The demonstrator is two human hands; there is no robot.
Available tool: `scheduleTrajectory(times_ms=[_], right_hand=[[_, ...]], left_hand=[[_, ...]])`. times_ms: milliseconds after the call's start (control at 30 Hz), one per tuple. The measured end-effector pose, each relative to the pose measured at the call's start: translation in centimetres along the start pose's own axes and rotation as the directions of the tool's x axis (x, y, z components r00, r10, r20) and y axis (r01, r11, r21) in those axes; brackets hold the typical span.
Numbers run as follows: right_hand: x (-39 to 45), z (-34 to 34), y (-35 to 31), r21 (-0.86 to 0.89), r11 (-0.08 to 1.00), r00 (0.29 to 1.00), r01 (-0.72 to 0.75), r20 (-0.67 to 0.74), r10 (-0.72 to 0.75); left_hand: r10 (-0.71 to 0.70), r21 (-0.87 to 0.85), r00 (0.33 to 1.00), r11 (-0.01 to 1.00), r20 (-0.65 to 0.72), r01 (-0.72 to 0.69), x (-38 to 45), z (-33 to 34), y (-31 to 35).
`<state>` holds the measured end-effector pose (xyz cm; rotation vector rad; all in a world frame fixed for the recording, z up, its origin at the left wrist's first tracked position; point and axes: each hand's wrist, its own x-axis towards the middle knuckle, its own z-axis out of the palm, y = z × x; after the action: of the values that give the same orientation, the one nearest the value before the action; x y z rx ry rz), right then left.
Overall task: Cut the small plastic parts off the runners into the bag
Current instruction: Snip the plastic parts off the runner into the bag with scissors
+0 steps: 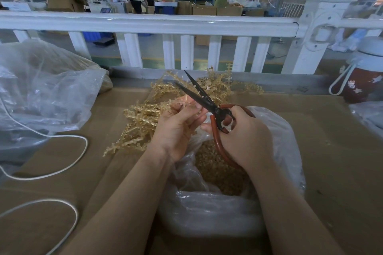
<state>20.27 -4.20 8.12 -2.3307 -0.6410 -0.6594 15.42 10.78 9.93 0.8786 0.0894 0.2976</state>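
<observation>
My right hand [246,136] grips the red handles of black-bladed scissors [199,95], whose blades stand apart and point up and left. My left hand [178,124] pinches a thin yellowish runner [187,100] right by the blades. Below both hands sits a clear plastic bag [217,209], its mouth open, with a heap of small tan cut parts [217,172] inside. A pile of uncut yellowish runners [143,118] lies on the cardboard behind and to the left of my hands.
A big crumpled clear bag [41,89] fills the left side. A white cord [68,163] loops over the cardboard-covered table [331,161]. A white railing [145,25] runs along the far edge. A red and white jug [364,76] stands at right.
</observation>
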Motion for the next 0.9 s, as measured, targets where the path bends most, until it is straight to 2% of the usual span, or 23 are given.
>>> scheduleTrajectory(times_ms=[133, 333, 467, 633, 733, 833, 900], right_hand=[[0.0, 0.0, 0.0, 0.021, 1.0, 1.0, 0.013, 0.01, -0.013], [0.1, 0.0, 0.1, -0.039, 0.999, 1.0, -0.001, -0.014, 0.0], [0.1, 0.0, 0.2, -0.018, 1.0, 1.0, 0.017, 0.026, -0.017], [0.1, 0.3, 0.4, 0.061, 0.998, 0.998, 0.006, 0.069, -0.01], [0.3, 0.4, 0.5, 0.223, 0.968, 0.992, -0.115, 0.077, 0.1], [0.7, 0.1, 0.1, 0.506, 0.814, 0.958, -0.286, 0.168, 0.232], [1.0, -0.2, 0.0, 0.603, 0.714, 0.935, -0.356, 0.234, 0.268]], left_hand=[[-0.009, -0.001, 1.0, 1.0, 0.008, 0.009, 0.0, 0.0, 0.1], [0.005, -0.009, 1.0, 1.0, -0.015, -0.005, 0.0, 0.0, 0.0], [-0.009, -0.002, 0.997, 1.0, -0.082, 0.009, 0.2, -0.1, -0.2], [-0.058, -0.087, 0.986, 0.995, -0.157, 0.044, 0.3, -0.4, 0.1], [-0.078, 0.04, 0.986, 0.996, -0.149, 0.085, 0.2, -0.1, -0.1], [-0.112, 0.148, 0.988, 0.981, -0.105, 0.127, 0.2, 0.2, -0.8], [-0.117, 0.184, 0.989, 0.974, -0.088, 0.132, 0.2, 0.1, -1.0]])
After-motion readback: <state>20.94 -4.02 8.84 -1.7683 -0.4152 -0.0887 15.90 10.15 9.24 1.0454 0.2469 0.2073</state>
